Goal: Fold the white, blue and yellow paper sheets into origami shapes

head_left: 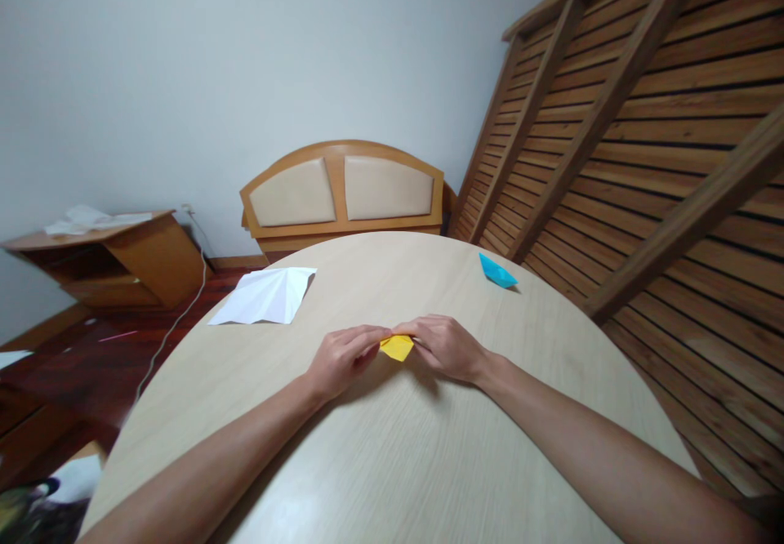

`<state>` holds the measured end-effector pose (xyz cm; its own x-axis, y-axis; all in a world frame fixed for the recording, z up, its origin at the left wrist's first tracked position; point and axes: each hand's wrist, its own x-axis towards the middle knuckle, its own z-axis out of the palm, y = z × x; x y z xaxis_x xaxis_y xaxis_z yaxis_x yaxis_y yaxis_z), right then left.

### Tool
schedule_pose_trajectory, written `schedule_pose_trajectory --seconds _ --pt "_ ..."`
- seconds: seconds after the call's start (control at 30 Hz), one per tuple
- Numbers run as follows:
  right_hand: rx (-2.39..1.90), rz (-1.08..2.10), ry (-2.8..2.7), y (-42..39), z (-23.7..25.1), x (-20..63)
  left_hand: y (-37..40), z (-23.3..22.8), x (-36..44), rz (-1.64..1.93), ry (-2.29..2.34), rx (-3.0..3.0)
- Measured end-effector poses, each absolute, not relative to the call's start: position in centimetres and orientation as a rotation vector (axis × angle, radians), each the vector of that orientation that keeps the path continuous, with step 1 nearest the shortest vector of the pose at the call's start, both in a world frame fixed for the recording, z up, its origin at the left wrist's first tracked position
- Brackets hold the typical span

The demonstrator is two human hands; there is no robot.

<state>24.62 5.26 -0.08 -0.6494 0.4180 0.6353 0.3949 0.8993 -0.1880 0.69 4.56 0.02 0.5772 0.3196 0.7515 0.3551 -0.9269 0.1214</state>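
A small folded piece of yellow paper is held between my two hands, just above the middle of the round table. My left hand is closed on its left edge, fingers pointing inward. Gripping the right edge is my right hand, thumb below and fingers on top. The fingertips of both hands nearly meet along the paper's far edge and hide part of it. A pointed flap of the yellow paper hangs toward me.
A creased white sheet lies at the table's left. Toward the far right edge rests a blue folded paper boat. Beyond the table stand a wooden headboard and a low cabinet. Wooden slats rise on the right.
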Motion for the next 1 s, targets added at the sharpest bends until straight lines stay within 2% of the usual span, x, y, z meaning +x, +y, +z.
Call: schedule_pose_trajectory --seconds 0.63,1.0 --pt "-0.480 0.106 -2.372 4.5 1.1 24.6 4.3 0.1 0.7 -1.276 -0.611 -2.791" --pt "-0.467 0.007 -2.322 4.6 0.9 24.2 4.2 0.2 1.0 -1.334 -0.700 -2.750"
